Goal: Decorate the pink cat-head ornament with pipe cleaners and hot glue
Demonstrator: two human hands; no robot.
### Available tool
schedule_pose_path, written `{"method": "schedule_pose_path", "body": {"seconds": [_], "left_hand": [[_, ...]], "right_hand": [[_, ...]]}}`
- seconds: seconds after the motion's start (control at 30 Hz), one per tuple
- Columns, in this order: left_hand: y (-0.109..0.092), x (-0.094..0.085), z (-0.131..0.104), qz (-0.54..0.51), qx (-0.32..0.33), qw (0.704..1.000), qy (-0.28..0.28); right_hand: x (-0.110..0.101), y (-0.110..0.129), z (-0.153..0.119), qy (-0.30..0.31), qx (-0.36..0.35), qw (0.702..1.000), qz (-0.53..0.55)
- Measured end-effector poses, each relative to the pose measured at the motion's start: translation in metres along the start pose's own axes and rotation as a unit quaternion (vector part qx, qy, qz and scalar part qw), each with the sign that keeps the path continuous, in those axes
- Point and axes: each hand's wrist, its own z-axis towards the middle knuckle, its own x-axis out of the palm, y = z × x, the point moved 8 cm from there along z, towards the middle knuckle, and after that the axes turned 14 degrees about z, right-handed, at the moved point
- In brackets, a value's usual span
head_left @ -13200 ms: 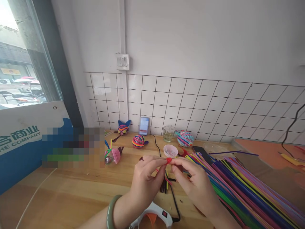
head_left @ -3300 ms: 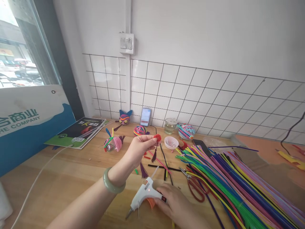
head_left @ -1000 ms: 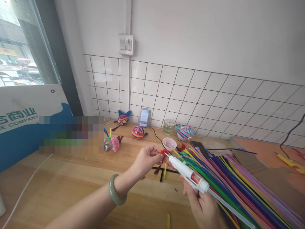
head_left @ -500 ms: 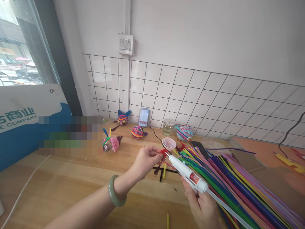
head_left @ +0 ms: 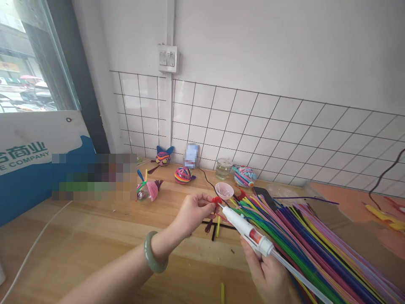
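My left hand (head_left: 198, 211) pinches a small red fuzzy piece (head_left: 217, 200), seemingly bent pipe cleaner, between thumb and fingers. A white hot glue gun (head_left: 245, 228) is gripped in my right hand (head_left: 268, 274), a clear glue stick running out of its back end. The nozzle tip points up and left, at or very close to the red piece; whether they touch I cannot tell. Just beyond sits a small pink bowl (head_left: 224, 191) with tiny clear bits in it. Beneath the left hand lie a dark red tassel (head_left: 208, 226) and short black and yellow pipe cleaner pieces (head_left: 218, 228).
Many coloured pipe cleaners (head_left: 303, 245) spread over the right side. Along the wall stand striped ball-shaped crafts (head_left: 183, 175), a lidded glass jar (head_left: 224, 169) and a propped phone (head_left: 191, 155). A pink craft (head_left: 153, 191) lies left, and a dark phone-like slab (head_left: 264, 197) lies behind the bundle.
The glue gun and my right hand have shifted very slightly left and down. The red piece has turned a little in my left fingers. Everything else looks the same.
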Motion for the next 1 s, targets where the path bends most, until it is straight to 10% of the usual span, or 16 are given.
{"method": "schedule_pose_path", "body": {"seconds": [1.0], "left_hand": [[0.0024,-0.0014,0.002,0.002,-0.002,1.0,-0.004]], "right_hand": [[0.001,-0.0069,-0.0052,-0.008,0.005,1.0,-0.005]]}}
